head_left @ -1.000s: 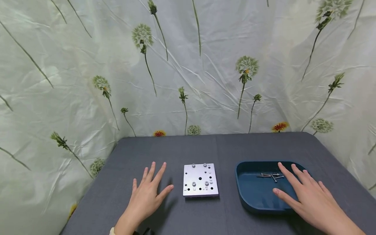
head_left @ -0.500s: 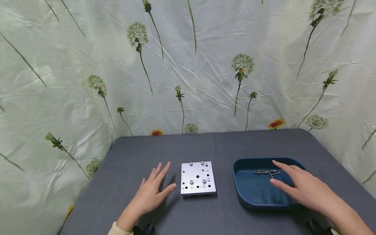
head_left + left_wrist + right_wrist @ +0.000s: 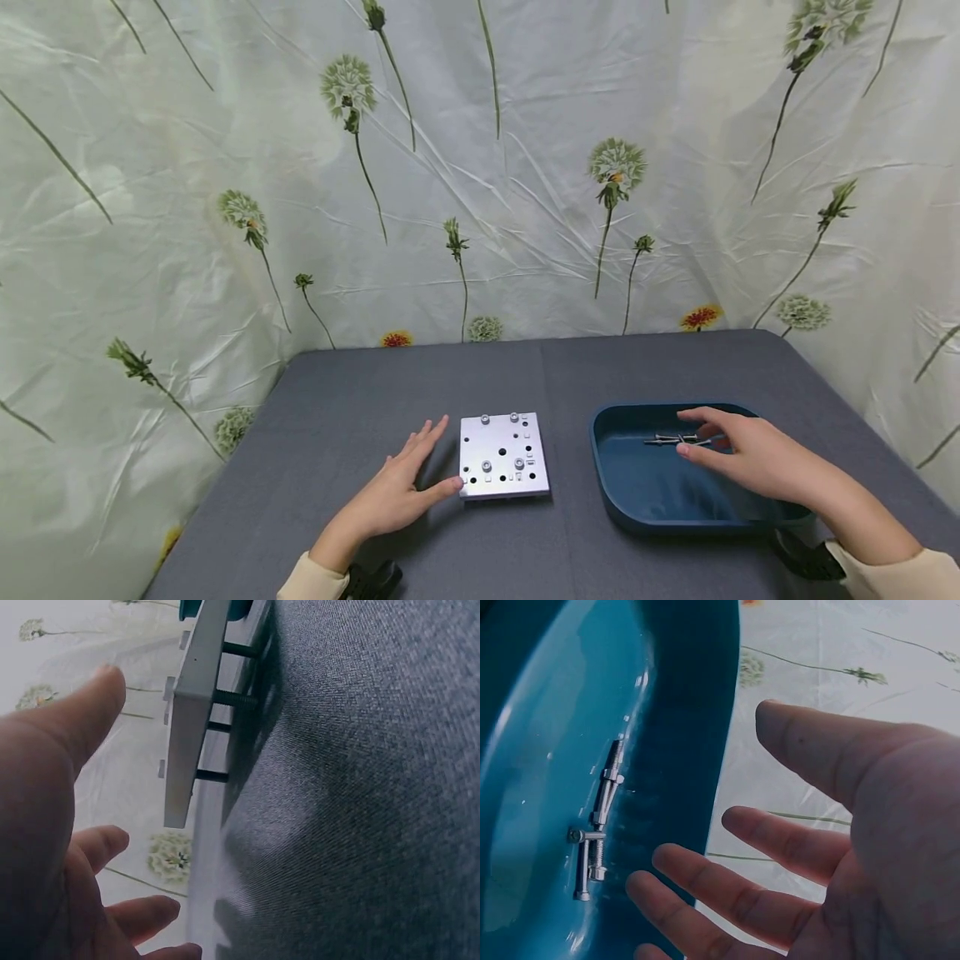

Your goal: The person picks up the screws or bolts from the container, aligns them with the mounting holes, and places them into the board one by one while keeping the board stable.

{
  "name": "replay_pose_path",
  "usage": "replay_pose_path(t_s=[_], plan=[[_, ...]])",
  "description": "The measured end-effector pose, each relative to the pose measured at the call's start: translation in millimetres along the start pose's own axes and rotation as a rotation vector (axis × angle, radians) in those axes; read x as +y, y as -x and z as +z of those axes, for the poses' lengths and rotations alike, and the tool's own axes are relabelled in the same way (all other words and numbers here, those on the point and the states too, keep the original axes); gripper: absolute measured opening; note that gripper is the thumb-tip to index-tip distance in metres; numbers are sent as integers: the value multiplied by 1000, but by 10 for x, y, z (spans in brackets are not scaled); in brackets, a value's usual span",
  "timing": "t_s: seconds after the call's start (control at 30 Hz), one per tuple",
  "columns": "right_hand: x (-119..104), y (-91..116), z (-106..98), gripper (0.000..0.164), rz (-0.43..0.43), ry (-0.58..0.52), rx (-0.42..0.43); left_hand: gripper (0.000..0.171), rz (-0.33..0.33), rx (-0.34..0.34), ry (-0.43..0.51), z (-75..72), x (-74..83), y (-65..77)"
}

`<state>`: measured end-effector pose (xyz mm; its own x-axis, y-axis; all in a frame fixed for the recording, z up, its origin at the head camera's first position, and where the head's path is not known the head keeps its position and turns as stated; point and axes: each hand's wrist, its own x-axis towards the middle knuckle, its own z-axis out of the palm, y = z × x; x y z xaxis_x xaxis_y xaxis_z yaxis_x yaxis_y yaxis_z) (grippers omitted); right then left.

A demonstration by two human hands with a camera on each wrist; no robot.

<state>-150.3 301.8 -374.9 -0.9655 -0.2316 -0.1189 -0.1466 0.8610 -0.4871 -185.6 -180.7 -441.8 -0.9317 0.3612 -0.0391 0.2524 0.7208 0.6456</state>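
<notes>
A square silver metal plate [image 3: 504,435] with holes and several bolt heads on top stands on the table. In the left wrist view, threaded bolt shanks [image 3: 236,698] hold the plate up off the cloth. My left hand [image 3: 393,498] hovers at its left side, fingers extended and thumb tip near the plate's front left corner; whether they touch I cannot tell. A dark blue tray [image 3: 660,504] on the right contains several loose metal screws [image 3: 598,825] in a small heap. Over the tray hangs my right hand [image 3: 761,457], its fingers loosely bent above the screws, holding nothing.
Dark grey cloth covers the table [image 3: 420,379]. Behind it and to the sides hangs a pale curtain [image 3: 540,208] printed with dandelions. Black straps or camera mounts [image 3: 806,557] sit at both wrists.
My right hand has moved left over the screws, its spread fingers bending and drawing together. The left hand has shifted right, closer to the plate. The head view has moved slightly.
</notes>
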Motion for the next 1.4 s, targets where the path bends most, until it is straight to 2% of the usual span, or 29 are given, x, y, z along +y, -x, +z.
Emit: replay_pose_path(t_s=[0.37, 0.6, 0.7, 0.83, 1.07, 1.4], plan=[[89, -180, -67, 57, -28, -108, -127, 105, 16, -62, 1, 57, -63, -68], [168, -300, -94, 54, -50, -236, -245, 106, 32, -91, 18, 58, -116, -77], [213, -336, -104, 54, -29, -335, -313, 105, 36, -98, 23, 64, -140, -85], [256, -367, -102, 52, 55, -454, -384, 104, 49, -95, 35, 78, -161, -94], [272, -433, -49, 49, 161, -502, -406, 103, 54, -89, 34, 107, -185, -118], [238, -497, -1, 49, 194, -517, -415, 106, 73, -95, 20, 117, -204, -153]])
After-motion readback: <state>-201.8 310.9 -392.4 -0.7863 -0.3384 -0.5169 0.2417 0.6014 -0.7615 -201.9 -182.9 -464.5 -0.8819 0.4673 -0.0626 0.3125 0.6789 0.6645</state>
